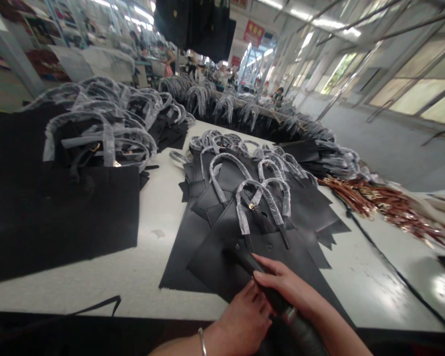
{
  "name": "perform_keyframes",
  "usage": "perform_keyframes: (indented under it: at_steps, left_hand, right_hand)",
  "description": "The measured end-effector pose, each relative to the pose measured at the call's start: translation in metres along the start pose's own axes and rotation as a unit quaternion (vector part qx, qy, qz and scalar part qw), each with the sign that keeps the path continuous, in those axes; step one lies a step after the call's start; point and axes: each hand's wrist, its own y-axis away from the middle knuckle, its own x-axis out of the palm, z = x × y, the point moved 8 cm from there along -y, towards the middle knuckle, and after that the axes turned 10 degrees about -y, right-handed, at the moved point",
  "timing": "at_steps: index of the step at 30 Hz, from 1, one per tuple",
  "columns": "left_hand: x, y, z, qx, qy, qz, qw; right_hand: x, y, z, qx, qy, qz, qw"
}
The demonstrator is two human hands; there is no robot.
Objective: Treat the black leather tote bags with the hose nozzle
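Both hands sit at the bottom edge: left hand (244,319), bangle (201,341) on the wrist, fingers curled in at a dark tool (270,296); right hand (287,287) clamped round the same tool, fingers wrapped over its barrel. Tool is a black cylinder with a metal ring near the wrist end, lying slanted, tip resting on the top panel (222,247). Panel is flat black leather, matte, with two handles (261,202) wrapped in clear film standing off its upper edge, small gold fitting at one handle base. It lies on a fanned stack of like panels (207,198), centre of the white counter (155,267), just ahead of the hands. Counter is glossy, scuffed, with a dark cord (385,257) running across its right side. Left: taller pile of black bags (66,207) with wrapped handles. Right: heap of brown straps (378,200) with gold buckles. Further back, more wrapped handles in rows down a long line. Room is a factory hall, strip lights overhead, windows along the right wall, people far back, too small to make out.
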Motion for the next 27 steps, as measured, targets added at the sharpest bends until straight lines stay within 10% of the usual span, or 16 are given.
perform_keyframes:
  at_steps: [19,27]
  left_hand:
    - [0.007,0.002,0.002,-0.021,0.068,0.001,0.997]
    - [-0.026,0.0,0.108,-0.302,-0.041,-0.024,0.952]
  right_hand:
    - [0.001,0.011,0.02,-0.151,0.106,-0.048,0.982]
    - [-0.083,0.081,-0.029,-0.071,-0.014,-0.157,0.985]
